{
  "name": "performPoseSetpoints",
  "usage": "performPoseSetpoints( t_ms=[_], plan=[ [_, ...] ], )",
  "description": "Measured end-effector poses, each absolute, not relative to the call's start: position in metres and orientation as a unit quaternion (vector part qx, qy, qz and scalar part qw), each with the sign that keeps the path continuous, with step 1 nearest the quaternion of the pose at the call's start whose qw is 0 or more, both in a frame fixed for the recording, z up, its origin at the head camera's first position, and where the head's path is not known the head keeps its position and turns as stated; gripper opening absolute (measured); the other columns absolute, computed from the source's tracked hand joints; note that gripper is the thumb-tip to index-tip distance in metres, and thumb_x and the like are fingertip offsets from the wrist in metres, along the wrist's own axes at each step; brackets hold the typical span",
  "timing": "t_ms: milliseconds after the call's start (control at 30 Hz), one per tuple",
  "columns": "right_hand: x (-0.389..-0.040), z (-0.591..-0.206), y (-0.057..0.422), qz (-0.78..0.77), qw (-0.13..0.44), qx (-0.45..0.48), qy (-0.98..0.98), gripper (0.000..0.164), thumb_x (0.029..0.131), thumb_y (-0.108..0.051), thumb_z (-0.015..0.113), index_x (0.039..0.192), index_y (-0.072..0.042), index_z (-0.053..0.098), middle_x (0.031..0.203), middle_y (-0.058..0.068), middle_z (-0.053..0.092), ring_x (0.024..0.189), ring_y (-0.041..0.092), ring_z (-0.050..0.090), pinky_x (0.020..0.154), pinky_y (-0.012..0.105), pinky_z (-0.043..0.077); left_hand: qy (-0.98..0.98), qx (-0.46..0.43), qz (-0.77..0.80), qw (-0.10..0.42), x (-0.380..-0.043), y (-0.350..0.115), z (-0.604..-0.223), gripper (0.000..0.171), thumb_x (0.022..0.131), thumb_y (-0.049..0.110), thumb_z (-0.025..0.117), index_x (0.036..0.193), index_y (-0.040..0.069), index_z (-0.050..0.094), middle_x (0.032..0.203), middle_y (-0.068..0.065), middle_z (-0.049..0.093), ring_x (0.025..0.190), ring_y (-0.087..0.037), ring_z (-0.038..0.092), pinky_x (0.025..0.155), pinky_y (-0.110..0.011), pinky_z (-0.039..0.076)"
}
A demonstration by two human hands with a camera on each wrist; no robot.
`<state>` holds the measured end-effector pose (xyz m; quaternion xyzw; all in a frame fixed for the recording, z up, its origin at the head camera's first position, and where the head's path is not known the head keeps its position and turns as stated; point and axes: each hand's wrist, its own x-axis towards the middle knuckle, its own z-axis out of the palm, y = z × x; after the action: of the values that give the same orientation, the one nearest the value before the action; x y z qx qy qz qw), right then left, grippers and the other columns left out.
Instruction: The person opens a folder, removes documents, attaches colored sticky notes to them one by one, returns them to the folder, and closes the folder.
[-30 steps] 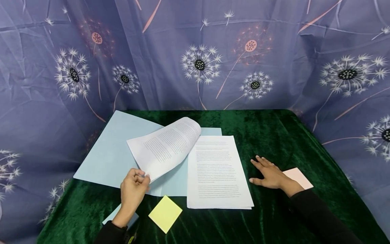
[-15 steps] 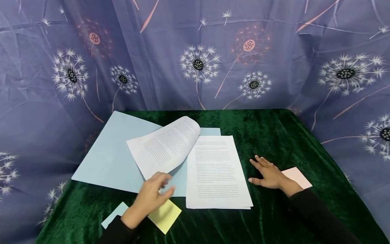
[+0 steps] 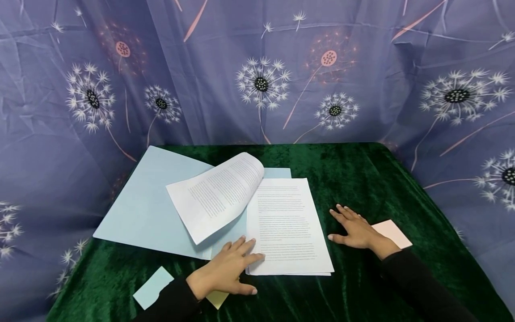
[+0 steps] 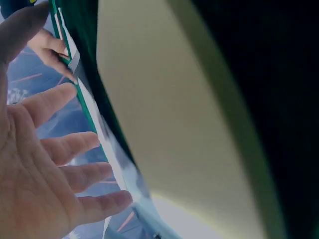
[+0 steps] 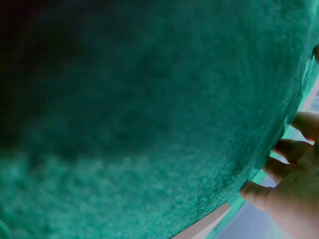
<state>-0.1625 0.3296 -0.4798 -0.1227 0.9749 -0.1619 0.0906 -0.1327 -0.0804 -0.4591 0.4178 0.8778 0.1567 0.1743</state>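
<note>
With its fingers spread, my left hand [image 3: 225, 270] hovers at or touches the lower left corner of a stack of printed paper [image 3: 285, 228]; contact is unclear. A turned sheet [image 3: 215, 201] curls over to the left above a light blue folder [image 3: 145, 205], held by neither hand. Beneath my left hand lies a yellow sticky note [image 3: 217, 298], mostly hidden in the head view but large in the left wrist view. My right hand [image 3: 354, 230] rests flat on the green cloth right of the stack, fingers straight, holding nothing.
A pale blue note [image 3: 153, 286] lies at the front left, partly behind the left sleeve. Behind the right wrist is a pink note [image 3: 394, 234]. Green velvet cloth [image 3: 338, 170] covers the table, and a dandelion-print curtain [image 3: 217, 76] hangs around it.
My left hand has let go of the turned sheet's corner and moved right to the stack's lower left corner, spreading its fingers. The sheet stays curled. My right hand has not moved.
</note>
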Motion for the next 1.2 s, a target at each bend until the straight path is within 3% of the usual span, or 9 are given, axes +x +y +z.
performPoseSetpoints(
  t_ms=[767,967,1200],
  plan=[
    [-0.161,-0.473,0.333,-0.159,0.083,-0.129,0.975,0.082,0.090,-0.048,0.070,0.151,-0.001,0.043,0.159,0.034,0.032,0.145,0.057,0.030,0.106,0.077,0.030,0.883,0.407,0.116,0.202,-0.130,-0.073,-0.468,0.074,0.080,0.050,0.082,0.145,0.024,0.057,0.161,-0.018,0.039,0.147,-0.047,0.037,0.107,-0.067,0.041],
    [-0.155,-0.454,0.354,-0.164,0.048,-0.128,0.977,0.082,0.091,-0.044,0.072,0.152,0.000,0.041,0.157,0.037,0.032,0.142,0.058,0.033,0.103,0.078,0.032,0.884,0.407,0.111,0.203,-0.132,-0.073,-0.464,0.073,0.080,0.047,0.084,0.144,0.024,0.058,0.160,-0.018,0.040,0.146,-0.046,0.040,0.106,-0.065,0.042],
    [-0.139,-0.453,0.390,-0.120,0.068,-0.069,0.988,0.090,0.089,-0.051,0.072,0.151,0.005,0.040,0.153,0.042,0.032,0.134,0.063,0.037,0.095,0.080,0.035,0.884,0.403,0.111,0.211,-0.134,-0.071,-0.461,0.072,0.079,0.045,0.085,0.143,0.024,0.059,0.160,-0.017,0.041,0.145,-0.046,0.040,0.107,-0.065,0.042]
  ],
)
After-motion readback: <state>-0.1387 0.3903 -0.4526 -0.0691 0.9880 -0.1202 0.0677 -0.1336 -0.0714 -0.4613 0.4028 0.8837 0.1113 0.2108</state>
